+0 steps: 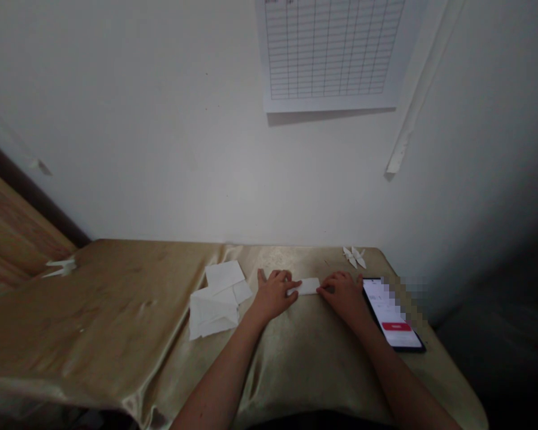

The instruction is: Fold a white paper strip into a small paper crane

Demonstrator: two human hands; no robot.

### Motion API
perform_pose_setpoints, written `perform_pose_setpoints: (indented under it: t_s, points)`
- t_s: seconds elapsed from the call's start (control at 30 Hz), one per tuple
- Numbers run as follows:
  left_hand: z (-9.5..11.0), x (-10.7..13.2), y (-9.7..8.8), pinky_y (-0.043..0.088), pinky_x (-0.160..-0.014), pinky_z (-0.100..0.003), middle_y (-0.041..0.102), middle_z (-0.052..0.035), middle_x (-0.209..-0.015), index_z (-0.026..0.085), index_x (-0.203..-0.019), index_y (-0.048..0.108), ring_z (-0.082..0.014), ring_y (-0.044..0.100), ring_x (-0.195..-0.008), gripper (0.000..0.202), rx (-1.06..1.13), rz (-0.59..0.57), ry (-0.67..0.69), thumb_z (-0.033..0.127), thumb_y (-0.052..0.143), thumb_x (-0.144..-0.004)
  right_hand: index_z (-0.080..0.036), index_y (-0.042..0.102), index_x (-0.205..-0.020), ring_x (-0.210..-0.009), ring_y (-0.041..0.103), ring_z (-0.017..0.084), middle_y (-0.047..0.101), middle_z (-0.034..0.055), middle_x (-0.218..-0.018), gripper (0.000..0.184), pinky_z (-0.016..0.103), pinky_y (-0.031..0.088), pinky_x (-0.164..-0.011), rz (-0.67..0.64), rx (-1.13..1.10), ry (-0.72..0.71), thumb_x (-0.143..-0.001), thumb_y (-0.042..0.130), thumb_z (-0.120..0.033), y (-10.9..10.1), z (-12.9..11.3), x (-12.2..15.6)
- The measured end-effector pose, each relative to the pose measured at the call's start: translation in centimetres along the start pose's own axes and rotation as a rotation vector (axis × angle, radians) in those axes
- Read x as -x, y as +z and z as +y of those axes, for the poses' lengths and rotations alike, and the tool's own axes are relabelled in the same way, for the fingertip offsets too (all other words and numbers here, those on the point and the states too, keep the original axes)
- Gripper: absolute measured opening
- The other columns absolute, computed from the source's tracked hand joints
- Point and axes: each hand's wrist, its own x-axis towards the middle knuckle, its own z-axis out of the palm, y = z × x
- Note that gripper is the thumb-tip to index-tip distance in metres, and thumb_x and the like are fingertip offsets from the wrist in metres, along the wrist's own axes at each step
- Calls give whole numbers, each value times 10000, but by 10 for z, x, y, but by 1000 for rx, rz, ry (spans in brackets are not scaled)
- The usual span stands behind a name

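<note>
paper strip [305,286], long axis left-right

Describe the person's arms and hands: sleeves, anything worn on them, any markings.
The bare left hand and bare right hand wear no gloves, and no rings show. The bare left forearm and bare right forearm show no sleeves, watch, bracelet or markings. A dark garment edge, perhaps the person's top, shows at the bottom of the view.

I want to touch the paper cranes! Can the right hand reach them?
Probably yes: the right hand sits just short of the paper cranes, with only satin cloth between.
</note>
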Motion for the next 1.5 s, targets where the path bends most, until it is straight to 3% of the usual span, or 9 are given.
perform_pose_setpoints:
  t_s: [0.57, 0.87, 1.17, 1.33, 1.5]
  points:
    - [8, -1, 6, 132, -1144, -764, 604, -36, -1267, 402, -1226, 688, -290, 503, -1248, 293, -44, 59, -59, 449, 540, -978, -251, 764, -848, -1203, 536, 302, 708, 79, -1123, 199, 697, 56, -1147, -19, -26, 5, -910, 598, -341, 1, 0, 0]
    - [11, -3, 9, 146, -1142, -745, 588, -47, -1268, 378, -1215, 689, -308, 497, -1239, 303, -63, 71, -78, 443, 601, -932, -289, 775, -943, -1207, 531, 302, 700, 70, -1130, 214, 658, 67, -1158, -28, -15, 0, -922, 564, -324, -2, -5, 3]
    - [16, -5, 11, 141, -1145, -730, 591, -51, -1262, 357, -1193, 698, -317, 493, -1232, 317, -68, 76, -119, 445, 640, -895, -282, 786, -961, -1172, 548, 290, 675, 81, -1145, 237, 599, 185, -1137, -41, 12, 21, -928, 563, -356, 5, -3, -1]
    - [15, -7, 14, 154, -1143, -720, 584, -48, -1258, 361, -1179, 699, -312, 487, -1233, 311, -62, 86, -138, 483, 656, -895, -272, 768, -946, -1178, 532, 286, 661, 70, -1130, 205, 600, 176, -1130, -25, 16, 38, -913, 600, -385, 12, -3, -2]
    - [12, -8, 15, 174, -1140, -704, 582, -44, -1256, 387, -1185, 695, -302, 485, -1223, 355, -29, 80, -160, 547, 691, -869, -298, 741, -976, -1197, 493, 313, 635, 68, -1138, 238, 585, 232, -1089, -1, 26, 57, -869, 654, -492, 16, -7, -3]
